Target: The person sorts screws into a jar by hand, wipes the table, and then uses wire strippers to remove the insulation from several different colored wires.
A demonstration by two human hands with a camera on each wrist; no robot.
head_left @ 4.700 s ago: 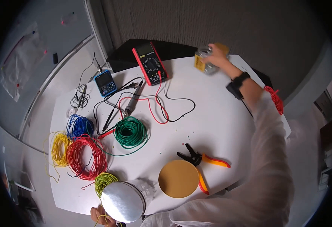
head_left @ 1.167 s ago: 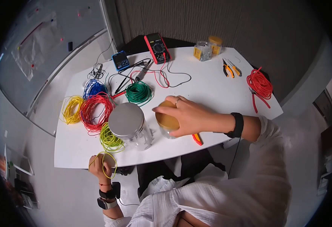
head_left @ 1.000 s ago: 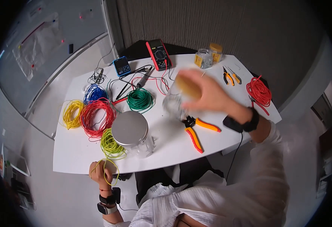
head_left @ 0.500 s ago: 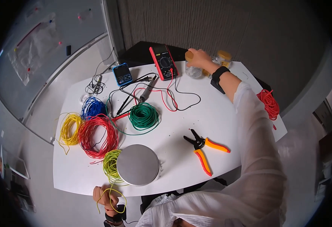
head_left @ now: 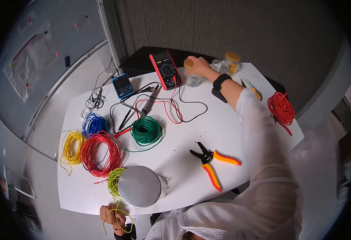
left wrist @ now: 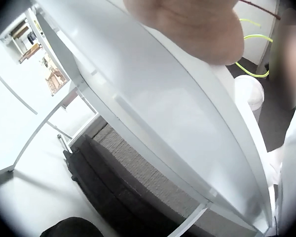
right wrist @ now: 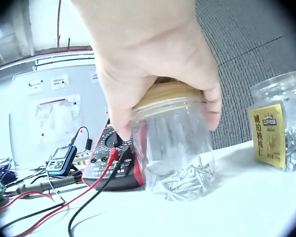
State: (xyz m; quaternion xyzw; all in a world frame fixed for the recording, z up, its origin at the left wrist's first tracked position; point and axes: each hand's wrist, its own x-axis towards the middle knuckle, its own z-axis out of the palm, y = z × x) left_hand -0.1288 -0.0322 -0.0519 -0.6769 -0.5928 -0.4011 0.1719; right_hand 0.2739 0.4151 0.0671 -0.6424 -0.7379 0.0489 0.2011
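Note:
My right hand [head_left: 194, 67] reaches to the far side of the white table [head_left: 231, 124] and grips the wooden lid of a glass jar [head_left: 191, 78]. In the right wrist view, fingers [right wrist: 209, 106] and thumb curl round that lid. The jar [right wrist: 180, 158] holds a layer of screws and sits upright on the tabletop, just right of the red multimeter [head_left: 165, 70]. My left hand [head_left: 113, 214] is below the near table edge and holds a loop of lime wire [head_left: 117, 222]. The left wrist view shows only the palm, the table's underside [left wrist: 153, 118] and a bit of lime wire [left wrist: 249, 37].
A large jar with a silver lid [head_left: 139, 186] stands at the near edge beside a lime coil [head_left: 112, 182]. Red [head_left: 99, 154], yellow [head_left: 70, 146], blue [head_left: 93, 124] and green [head_left: 145, 130] coils lie left. Orange wire strippers [head_left: 212, 162], a blue meter [head_left: 122, 85], two more jars [head_left: 228, 62] and another red coil [head_left: 281, 108] also lie here.
My right hand lifted the wooden-lidded jar from the near edge and carried it to the far side beside the red multimeter. The left hand stays below the table edge with the lime wire.

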